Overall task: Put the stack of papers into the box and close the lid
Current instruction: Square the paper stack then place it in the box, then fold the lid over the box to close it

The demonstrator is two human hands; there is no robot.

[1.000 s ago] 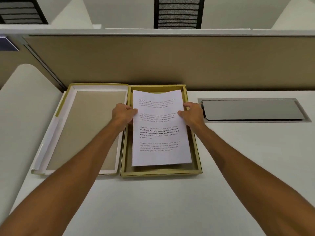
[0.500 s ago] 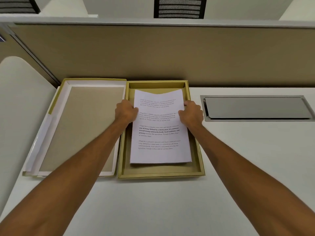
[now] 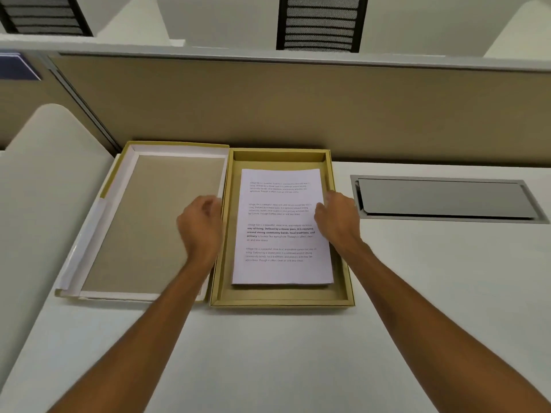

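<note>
Where a second ago both hands pinched the sheets' edges, the stack of papers now lies flat in the box. From the left: the cardboard lid, upturned and white-rimmed, lies beside the box, and the left hand hovers loosely curled and empty over its right edge. The shallow tan box holds the rectangular white printed pages, and the right hand, loosely curled, fingertips at their right edge, grips nothing.

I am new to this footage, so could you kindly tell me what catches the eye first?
A white stack of papers lies flat inside the open box at centre. The lid lies open beside it on the left, with the left hand above it and the right hand at the papers' right edge.
</note>
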